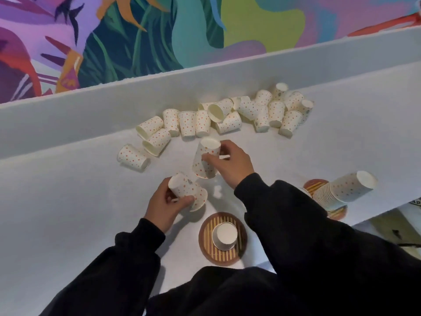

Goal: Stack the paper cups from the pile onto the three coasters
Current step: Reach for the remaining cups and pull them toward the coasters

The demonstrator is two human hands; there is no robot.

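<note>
Several white paper cups with orange dots lie in a loose pile (227, 115) along the back of the white table. My right hand (230, 163) grips one upside-down cup (205, 158) above the table's middle. My left hand (166, 204) holds another cup (186, 190), tilted on its side. Directly below them sits a round striped coaster (205, 238) with an upside-down cup (225, 234) on it. At the right, a tall stack of cups (344, 188) rises over a second coaster (315, 184). A third coaster (339, 213) peeks out beside my right sleeve.
A low white ledge (205, 87) runs behind the pile, with a colourful mural wall (136, 30) above it. The table's right edge (387, 215) drops off near the tall stack. One stray cup (133, 157) lies left of my hands.
</note>
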